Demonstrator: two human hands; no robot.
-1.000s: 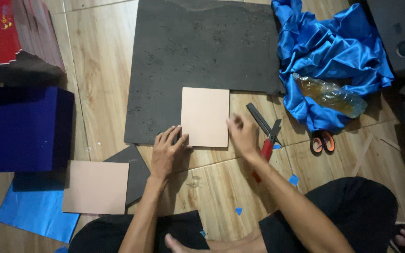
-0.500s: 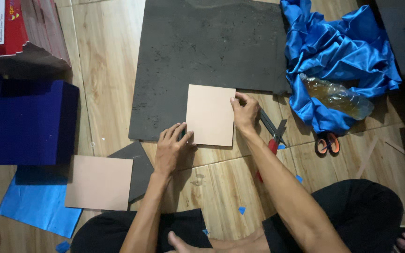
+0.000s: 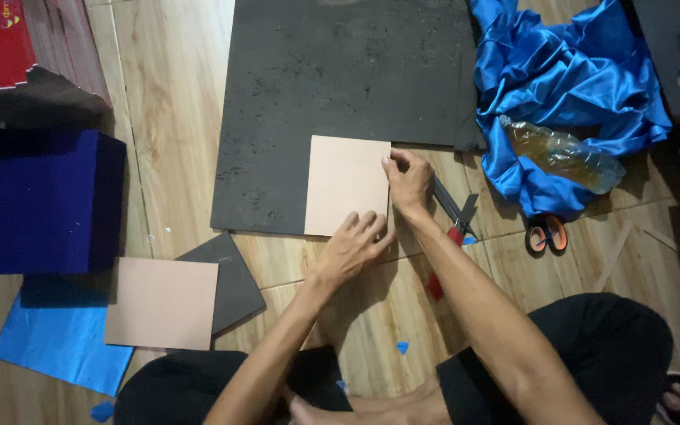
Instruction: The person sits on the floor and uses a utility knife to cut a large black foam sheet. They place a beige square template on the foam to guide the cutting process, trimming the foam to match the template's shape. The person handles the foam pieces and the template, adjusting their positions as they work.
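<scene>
**Two hands squaring a tan card on a dark sheet**

A person is sitting on a wooden plank floor point(image 3: 175, 118), legs in dark trousers folding in at the bottom of the view. A large dark grey sheet point(image 3: 340, 79) is lying flat on the floor ahead of them. To the right, a heap of shiny blue cloth point(image 3: 568, 86) is bunching up with a clear plastic bottle point(image 3: 564, 153) of amber liquid lying on it, and orange-handled scissors point(image 3: 546, 234) are resting just below. At the left, a dark blue box point(image 3: 45, 201) is standing above a piece of blue foil point(image 3: 57, 346), beside a second tan card point(image 3: 163, 303) that is overlapping a small grey offcut point(image 3: 234, 279).

The tan square card point(image 3: 346, 185) is lying on the lower edge of the grey sheet. The left hand point(image 3: 352, 248) is pressing down flat on the card's bottom right corner, fingers spread and gripping nothing. The right hand point(image 3: 409, 182) is pinching the card's right edge near the top, fingers curled closed on it. A red-handled cutter point(image 3: 454, 212) is lying on the floor just under the right wrist.

Compared with a second ago, the right hand is no longer hovering over the cutter but is gripping the card, and the left hand is now sitting further right along the bottom edge.
</scene>
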